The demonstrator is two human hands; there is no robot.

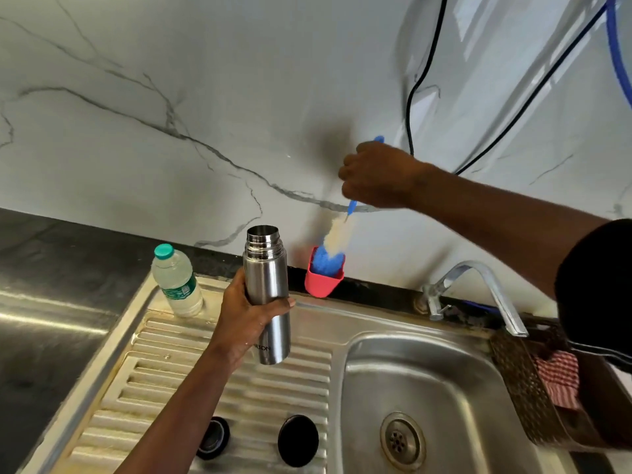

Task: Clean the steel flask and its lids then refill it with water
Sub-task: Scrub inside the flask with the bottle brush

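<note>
A white veined wall (205, 97) rises behind a steel sink (461, 378) set in a dark counter (41, 254); a plastic water bottle (176, 282) stands on the ribbed drainboard (164, 381). The left grip (246, 319) is clasped round the middle of the steel flask (268, 285), held upright and uncapped above the drainboard; a ringed lid (213, 437) and a plain black lid (298, 441) lie on the drainboard below that grip. The right grip (376, 176) is clenched on the blue handle of a bottle brush (337, 239), its head dipping into a red holder (323, 282) just right of the flask.
</note>
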